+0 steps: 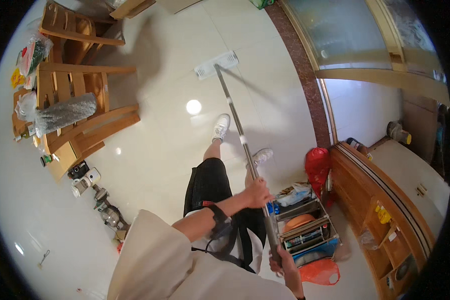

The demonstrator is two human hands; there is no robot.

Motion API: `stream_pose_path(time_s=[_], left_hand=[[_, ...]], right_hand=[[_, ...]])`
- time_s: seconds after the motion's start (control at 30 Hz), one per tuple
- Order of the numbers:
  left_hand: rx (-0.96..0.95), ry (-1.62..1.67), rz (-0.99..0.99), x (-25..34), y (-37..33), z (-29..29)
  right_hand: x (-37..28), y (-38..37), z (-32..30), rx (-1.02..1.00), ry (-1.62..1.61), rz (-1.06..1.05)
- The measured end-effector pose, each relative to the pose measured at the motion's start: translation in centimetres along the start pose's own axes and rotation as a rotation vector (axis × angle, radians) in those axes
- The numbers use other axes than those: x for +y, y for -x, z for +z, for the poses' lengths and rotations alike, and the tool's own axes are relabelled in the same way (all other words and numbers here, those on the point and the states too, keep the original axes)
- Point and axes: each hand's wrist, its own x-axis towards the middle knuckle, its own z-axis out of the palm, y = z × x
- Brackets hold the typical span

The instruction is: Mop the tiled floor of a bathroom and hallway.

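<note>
A flat mop [205,69] with a white rectangular head and a long metal pole stretches away from me, its head flat on the pale floor. My left hand [257,192] is closed round the middle part of the pole; a dark strap circles that wrist. Lower down, near the thick grey end of the handle, my right hand [285,262] wraps round it. The pole slants from the lower right up to the head, passing between my white shoes. The underside of the mop head is hidden.
Wooden chairs [87,75] line the left, one with a grey fluffy roll [66,113]. To the right stand a storage rack [305,235], a red bag [317,162] and a wooden cabinet [355,200]. A dark threshold [305,85] runs below the sliding door [345,35].
</note>
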Motion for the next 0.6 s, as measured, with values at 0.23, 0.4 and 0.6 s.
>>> stream_pose_path(time_s=[0.23, 0.4, 0.6], left_hand=[[-0.186, 0.171, 0.158, 8.3, -4.7, 4.9], [-0.176, -0.182, 0.037, 3.4, -6.3, -0.3], [-0.194, -0.603, -0.187, -9.1, -12.3, -14.0]], right_hand=[[-1.4, 9.8, -7.4, 0.008, -0.006, 0.094], [-5.2, 4.4, -4.6, -0.024, 0.094, 0.012], [-18.8, -5.6, 5.0, -0.133, 0.315, -0.228]])
